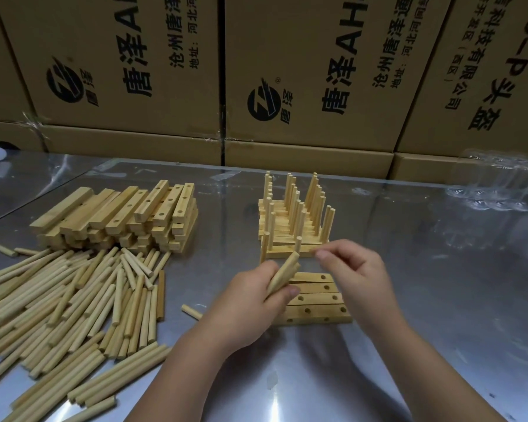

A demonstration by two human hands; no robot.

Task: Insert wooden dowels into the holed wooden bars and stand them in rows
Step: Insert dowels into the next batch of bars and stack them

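I see the left hand (250, 303) gripping a small bundle of dowels (282, 274), fingers curled round them, above the flat holed bars (317, 300) at near centre of the surface (439, 284). The right hand (358, 269) hovers just beside the nearest doweled bar (275, 254), fingers curled; I cannot tell whether they pinch anything. Finished rows (290, 208) stand farther back.

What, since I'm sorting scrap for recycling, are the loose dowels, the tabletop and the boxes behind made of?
Loose dowels: unfinished pale wood, matte, faint grain. Tabletop: likely metal, perhaps stainless; silvery with hazy reflections. Boxes: brown cardboard, black print, taped seams.
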